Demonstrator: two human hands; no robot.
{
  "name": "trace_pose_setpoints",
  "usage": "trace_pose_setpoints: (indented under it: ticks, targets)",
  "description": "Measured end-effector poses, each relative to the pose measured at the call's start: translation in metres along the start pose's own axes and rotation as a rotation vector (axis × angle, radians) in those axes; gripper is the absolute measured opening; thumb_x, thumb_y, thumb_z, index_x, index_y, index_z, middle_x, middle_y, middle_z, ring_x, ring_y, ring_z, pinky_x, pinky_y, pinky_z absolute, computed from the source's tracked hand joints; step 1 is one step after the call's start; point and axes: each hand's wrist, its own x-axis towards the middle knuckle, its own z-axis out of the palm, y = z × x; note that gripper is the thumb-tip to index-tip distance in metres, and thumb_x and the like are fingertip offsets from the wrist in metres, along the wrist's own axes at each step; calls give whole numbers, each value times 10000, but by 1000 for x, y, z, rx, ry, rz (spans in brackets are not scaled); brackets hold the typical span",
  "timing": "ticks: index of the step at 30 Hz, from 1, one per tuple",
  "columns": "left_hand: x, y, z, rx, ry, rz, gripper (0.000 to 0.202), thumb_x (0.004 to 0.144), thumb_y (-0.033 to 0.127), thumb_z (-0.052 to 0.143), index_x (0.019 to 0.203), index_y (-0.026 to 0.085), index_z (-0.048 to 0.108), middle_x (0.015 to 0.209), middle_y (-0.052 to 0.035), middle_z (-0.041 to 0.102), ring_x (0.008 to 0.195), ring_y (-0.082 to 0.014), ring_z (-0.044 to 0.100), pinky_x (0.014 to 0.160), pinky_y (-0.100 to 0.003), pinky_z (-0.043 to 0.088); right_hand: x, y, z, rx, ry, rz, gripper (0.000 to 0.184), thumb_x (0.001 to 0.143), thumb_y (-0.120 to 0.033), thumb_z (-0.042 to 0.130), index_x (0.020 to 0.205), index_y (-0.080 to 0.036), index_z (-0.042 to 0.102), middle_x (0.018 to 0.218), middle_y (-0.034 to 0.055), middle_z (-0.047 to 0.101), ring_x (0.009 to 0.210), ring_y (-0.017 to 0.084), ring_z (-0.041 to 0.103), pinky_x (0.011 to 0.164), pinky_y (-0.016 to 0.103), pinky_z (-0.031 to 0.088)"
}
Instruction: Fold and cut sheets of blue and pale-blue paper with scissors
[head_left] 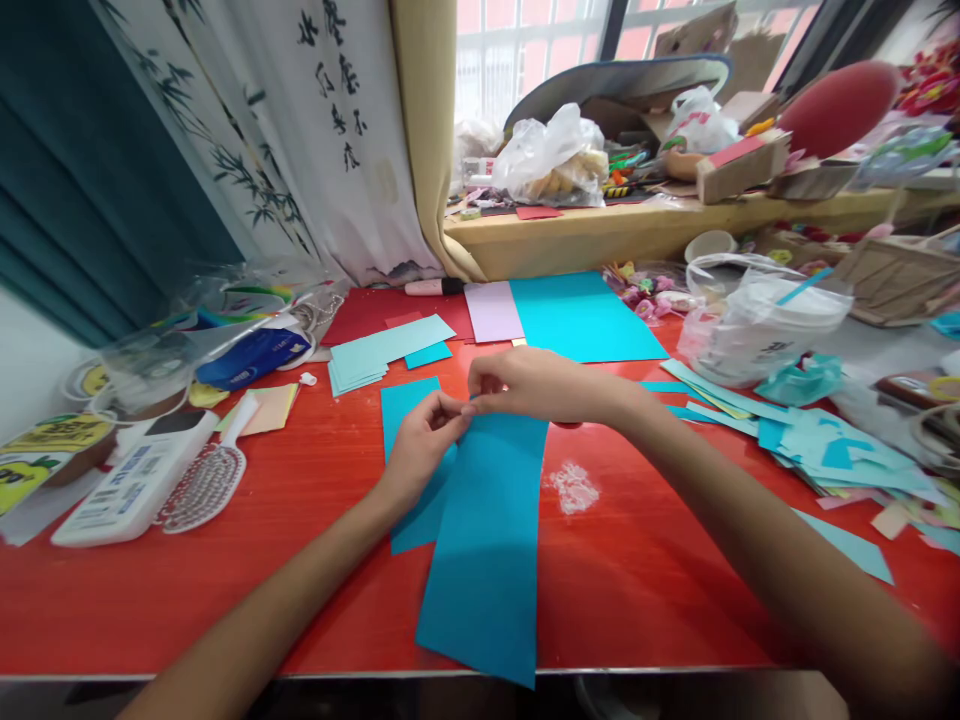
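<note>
A long strip of blue paper (pixel 487 540) hangs toward me, its near end reaching past the table's front edge. At its far end my left hand (pixel 429 440) pinches the corner between thumb and fingers. My right hand (pixel 525 385) is closed on the same top edge, its fingertips meeting those of the left. Beneath the strip, partly covered, lies another piece of blue paper (pixel 409 410) on the table. Just right of the strip is a whitish patch (pixel 574 487) on the red tabletop.
Pale green paper strips (pixel 386 350), a lilac sheet (pixel 493 312) and a large blue sheet (pixel 585 315) lie at the back. Paper scraps (pixel 847 450) and a white bucket (pixel 772 320) stand right. A hairbrush (pixel 206 485) and a white box (pixel 139 480) lie left.
</note>
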Motion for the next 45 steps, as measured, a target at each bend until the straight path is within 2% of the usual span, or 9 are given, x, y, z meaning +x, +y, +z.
trace_pose_setpoints:
  ticks: [5,11,16,19,34,39,41,43,45]
  targets:
    - [4,0,-3,-24,30,10,134,747,266,598,703,163,524,649,33,465,610,-91,412,559,-217,324,10,7,18,-128,58,-72,207,847,-293,435,731,-175,559,723,20,601,636,114,480,494,244,213]
    - [2,0,-2,-49,23,11,194,751,271,588,633,172,471,623,38,425,594,-92,385,554,-221,310,8,6,21,-261,200,-123,228,864,-256,386,754,-182,571,791,19,623,678,125,505,493,266,185]
    - [-1,0,0,-79,45,-46,180,728,288,608,652,169,496,617,45,425,569,-87,370,541,-223,303,9,8,16,-307,369,-54,228,893,-249,340,832,-185,551,841,24,618,665,128,502,502,263,195]
    - [-2,0,1,-69,23,-71,191,722,301,619,652,164,506,615,43,440,581,-90,390,555,-225,317,9,11,11,-348,424,-6,252,910,-274,319,841,-185,546,833,31,616,664,133,505,500,262,192]
    - [-4,3,0,-32,-129,-41,157,721,258,611,638,168,513,616,33,489,583,-96,442,561,-221,349,-7,22,-30,-364,625,60,222,891,-261,363,830,-187,562,867,39,623,752,172,543,551,261,253]
    - [-10,3,7,91,-337,-157,128,721,264,582,657,168,526,640,12,533,607,-124,505,602,-254,392,-21,36,-57,-333,821,176,214,872,-264,386,821,-178,575,837,65,618,766,201,539,586,273,290]
    - [-11,1,10,152,-389,-208,118,730,282,568,703,169,546,662,3,550,628,-137,519,611,-262,394,-29,44,-68,-324,838,204,199,854,-266,415,801,-178,584,783,61,608,728,202,531,583,280,293]
    - [-11,1,11,178,-354,-184,116,743,288,554,726,174,545,677,7,543,632,-132,507,608,-255,385,-37,49,-78,-325,815,206,196,845,-274,434,777,-177,591,724,47,587,682,189,517,571,279,291]
    - [-8,2,9,181,-238,-103,105,753,278,541,717,180,526,678,21,514,629,-118,481,613,-244,377,-43,48,-84,-331,803,187,205,847,-277,437,771,-173,596,687,34,565,661,173,506,568,275,291]
